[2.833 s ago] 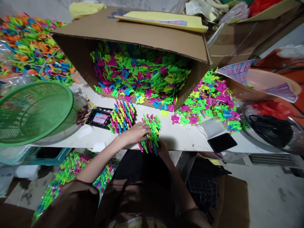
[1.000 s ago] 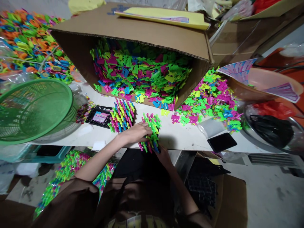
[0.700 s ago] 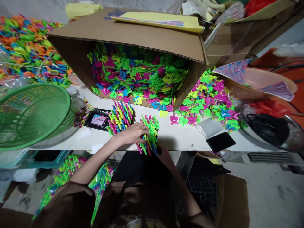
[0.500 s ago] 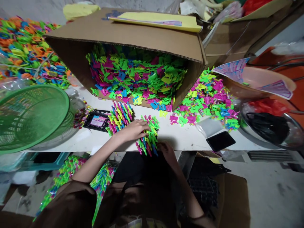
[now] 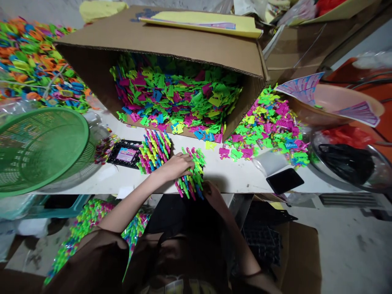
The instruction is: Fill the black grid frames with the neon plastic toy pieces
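Observation:
My left hand (image 5: 180,165) lies across a slanted bunch of small green, pink, yellow and blue plastic pieces (image 5: 196,171), its fingers bent over the bunch's upper left side. A dark edge shows at the side of this bunch. My right hand (image 5: 213,195) is at the table's front edge, beside the bunch's lower right corner, with fingers curled; whatever they pinch is too small or hidden. Left of my left hand stands a second bunch of similar pieces in slanted rows (image 5: 155,149). Next to it lies a black openwork frame (image 5: 118,160) with a pink and blue label (image 5: 127,154).
A cardboard box (image 5: 196,43) on its side spills colourful flat plastic pieces (image 5: 180,94). More pieces (image 5: 272,126) are heaped to its right, near a black phone (image 5: 284,181). A green basket (image 5: 45,151) stands left. Metal and orange basins (image 5: 346,104) stand right.
The view has shifted very slightly. My left hand stays on the bunch with its fingers a little more bent; my right hand keeps its place at the corner.

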### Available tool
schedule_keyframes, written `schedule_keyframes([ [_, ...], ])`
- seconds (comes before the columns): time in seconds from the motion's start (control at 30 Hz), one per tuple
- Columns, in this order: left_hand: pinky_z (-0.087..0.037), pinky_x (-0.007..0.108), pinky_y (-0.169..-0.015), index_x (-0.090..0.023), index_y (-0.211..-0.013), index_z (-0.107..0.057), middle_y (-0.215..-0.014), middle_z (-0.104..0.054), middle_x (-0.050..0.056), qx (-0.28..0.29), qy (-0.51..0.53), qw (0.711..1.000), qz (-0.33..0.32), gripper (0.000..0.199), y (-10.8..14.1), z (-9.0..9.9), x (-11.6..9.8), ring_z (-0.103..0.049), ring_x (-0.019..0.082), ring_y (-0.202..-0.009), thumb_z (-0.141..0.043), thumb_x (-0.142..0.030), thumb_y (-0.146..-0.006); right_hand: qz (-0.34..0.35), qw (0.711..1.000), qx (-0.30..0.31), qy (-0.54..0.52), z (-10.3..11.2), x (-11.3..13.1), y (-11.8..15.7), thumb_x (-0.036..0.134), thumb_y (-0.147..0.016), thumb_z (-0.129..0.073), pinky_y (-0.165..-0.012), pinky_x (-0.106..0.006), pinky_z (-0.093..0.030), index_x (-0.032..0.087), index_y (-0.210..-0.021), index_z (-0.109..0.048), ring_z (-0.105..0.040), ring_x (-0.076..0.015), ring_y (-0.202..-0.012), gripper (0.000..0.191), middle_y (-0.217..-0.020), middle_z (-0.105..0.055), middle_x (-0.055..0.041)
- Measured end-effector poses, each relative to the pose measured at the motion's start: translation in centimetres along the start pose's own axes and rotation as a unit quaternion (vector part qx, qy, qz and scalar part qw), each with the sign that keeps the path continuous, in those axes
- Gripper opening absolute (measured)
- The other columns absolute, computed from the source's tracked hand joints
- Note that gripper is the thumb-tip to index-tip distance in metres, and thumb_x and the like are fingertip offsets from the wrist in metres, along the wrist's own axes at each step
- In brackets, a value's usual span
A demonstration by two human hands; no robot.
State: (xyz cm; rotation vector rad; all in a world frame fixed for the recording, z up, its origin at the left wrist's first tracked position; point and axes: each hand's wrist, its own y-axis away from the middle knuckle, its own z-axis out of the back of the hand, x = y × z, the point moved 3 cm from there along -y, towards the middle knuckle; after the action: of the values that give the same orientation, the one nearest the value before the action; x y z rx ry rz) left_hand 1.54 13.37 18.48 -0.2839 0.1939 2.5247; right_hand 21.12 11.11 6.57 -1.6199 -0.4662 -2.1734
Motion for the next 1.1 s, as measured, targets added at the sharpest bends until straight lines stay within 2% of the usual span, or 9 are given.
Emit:
schedule_keyframes([
  [0.3, -0.035, 0.032, -0.08, -0.018, -0.088, -0.062, -0.088, -0.066, 0.005, 0.001, 0.007, 1.0, -0.001, 0.016, 0.0, 0.3, -0.3, -0.056, 0.022, -0.091, -0.063, -0.035, -0.087, 0.067, 0.995, -0.047, 0.056, -1.4, -0.9, -0.6, 0.018, -0.077, -0.055, -0.071, -0.029, -0.052, 0.021, -0.089, -0.065, -0.063, -0.0178, -0.074, 0.016, -0.087, -0.068, -0.0049],
  [0.47, -0.037, 0.032, -0.08, -0.018, -0.089, -0.063, -0.088, -0.066, 0.005, -0.007, 0.02, 1.0, -0.001, 0.016, 0.2, 0.1, -0.1, -0.056, 0.022, -0.091, -0.064, -0.033, -0.086, 0.085, 0.995, -0.037, 0.036, -1.5, -1.3, -0.8, 0.02, -0.079, -0.054, -0.073, -0.03, -0.053, 0.021, -0.088, -0.066, -0.064, -0.0185, -0.077, 0.015, -0.089, -0.07, -0.0051],
  [0.67, -0.039, 0.033, -0.083, -0.017, -0.091, -0.063, -0.09, -0.066, 0.006, 0.0, 0.025, 1.0, 0.011, 0.017, 0.2, 0.0, -0.1, -0.057, 0.022, -0.092, -0.067, -0.032, -0.084, 0.078, 0.996, -0.019, 0.028, -1.3, -1.3, -1.1, 0.019, -0.077, -0.054, -0.07, -0.03, -0.053, 0.021, -0.087, -0.068, -0.064, -0.0194, -0.076, 0.017, -0.085, -0.07, -0.0045],
  [0.83, -0.04, 0.034, -0.087, -0.017, -0.102, -0.063, -0.101, -0.067, 0.006, -0.012, 0.065, 0.997, 0.028, 0.023, 0.7, 0.8, 0.3, -0.057, 0.022, -0.097, -0.065, -0.033, -0.085, 0.074, 0.997, 0.004, 0.035, -1.1, -1.2, -1.3, 0.018, -0.077, -0.054, -0.069, -0.03, -0.052, 0.022, -0.088, -0.068, -0.064, -0.0193, -0.076, 0.019, -0.083, -0.069, -0.0033],
  [0.97, -0.04, 0.036, -0.089, -0.016, -0.11, -0.062, -0.111, -0.065, 0.009, -0.031, 0.08, 0.994, 0.061, 0.026, 1.3, 1.4, 1.3, -0.055, 0.023, -0.103, -0.056, -0.032, -0.091, 0.072, 0.996, 0.011, 0.043, -1.0, -1.3, -1.4, 0.017, -0.075, -0.054, -0.065, -0.029, -0.05, 0.022, -0.087, -0.068, -0.063, -0.0192, -0.073, 0.019, -0.08, -0.07, -0.0028],
  [1.1, -0.04, 0.035, -0.089, -0.017, -0.108, -0.064, -0.111, -0.066, 0.008, -0.03, 0.059, 0.996, 0.054, 0.024, 1.1, 1.2, 1.9, -0.055, 0.022, -0.102, -0.045, -0.024, -0.095, 0.054, 0.997, 0.002, 0.049, -0.9, -1.3, -1.4, 0.018, -0.075, -0.054, -0.061, -0.027, -0.048, 0.021, -0.081, -0.068, -0.059, -0.0183, -0.067, 0.016, -0.074, -0.068, -0.002],
])
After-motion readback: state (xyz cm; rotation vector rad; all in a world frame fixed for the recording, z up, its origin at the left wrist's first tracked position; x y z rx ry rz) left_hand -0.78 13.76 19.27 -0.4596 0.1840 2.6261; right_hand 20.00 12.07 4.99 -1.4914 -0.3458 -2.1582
